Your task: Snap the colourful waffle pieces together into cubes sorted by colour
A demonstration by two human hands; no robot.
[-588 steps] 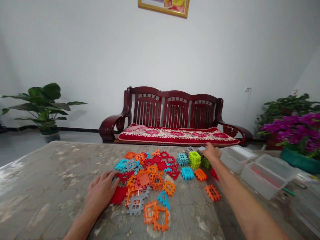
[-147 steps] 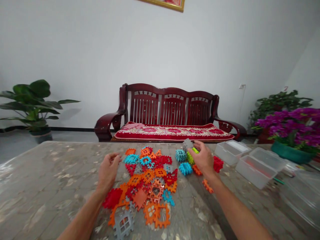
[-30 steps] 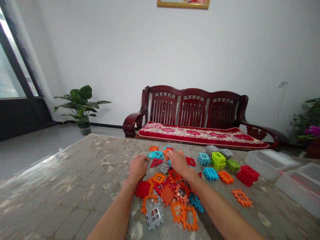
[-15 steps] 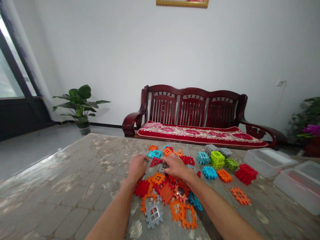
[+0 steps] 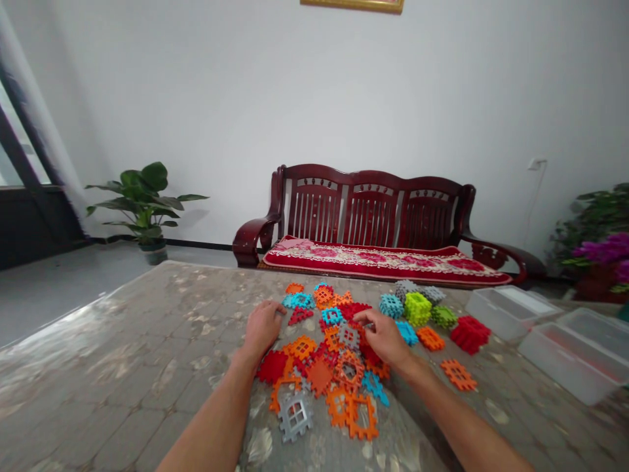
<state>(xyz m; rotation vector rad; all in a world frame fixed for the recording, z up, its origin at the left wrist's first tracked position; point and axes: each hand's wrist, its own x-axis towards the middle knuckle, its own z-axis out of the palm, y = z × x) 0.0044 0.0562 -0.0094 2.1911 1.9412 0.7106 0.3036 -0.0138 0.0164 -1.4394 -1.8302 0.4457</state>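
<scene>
A loose pile of flat plastic interlocking tiles with toothed edges lies between my hands. My left hand (image 5: 264,326) rests on the table at the pile's left side, fingers loosely bent and apart, beside a red triangular tile (image 5: 300,315) and a blue tile (image 5: 299,301). My right hand (image 5: 386,335) is over the pile's right side, fingers reaching left, near red tiles (image 5: 354,310) and a grey window tile (image 5: 348,335); nothing shows in its grasp. Nearer me lie a silver-grey window tile (image 5: 295,417), orange frame tiles (image 5: 363,417) and a dark red tile (image 5: 272,367).
To the right stand sorted stacks: blue (image 5: 391,306), lime (image 5: 417,309), green (image 5: 443,317), red (image 5: 470,334) and orange (image 5: 431,339). A single orange tile (image 5: 458,375) lies nearer. Clear plastic boxes (image 5: 570,360) are at far right. A wooden bench (image 5: 371,210) stands behind the table.
My right hand has moved right across the pile, and the grey window tile has shifted right, uncovering a small blue tile. My left hand stays nearly in place. The view has turned slightly right.
</scene>
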